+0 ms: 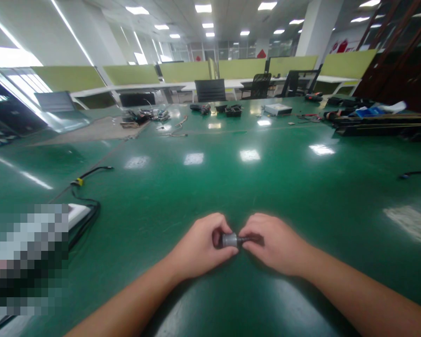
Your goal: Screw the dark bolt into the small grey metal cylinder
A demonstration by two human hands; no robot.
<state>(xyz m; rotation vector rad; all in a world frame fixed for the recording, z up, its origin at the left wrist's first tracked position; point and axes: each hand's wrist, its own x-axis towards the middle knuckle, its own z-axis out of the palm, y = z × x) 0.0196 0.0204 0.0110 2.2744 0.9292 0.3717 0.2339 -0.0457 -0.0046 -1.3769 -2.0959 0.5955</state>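
A small grey metal cylinder (229,240) with a thin dark shaft (243,239) on its right end lies sideways between my hands, low in the head view. My left hand (210,243) is closed round the cylinder, thumb below and index finger above. The fingers of my right hand (272,238) pinch the shaft from the right. Both hands are at the near part of the green table (210,192). The cylinder's left end is partly hidden by my left fingers.
A pixelated object (24,252) and black cables (91,210) are at the left. Electronic parts (147,114), a silver box (278,109) and long black pieces (382,124) lie along the far side. Another black cable (419,174) is at the right edge.
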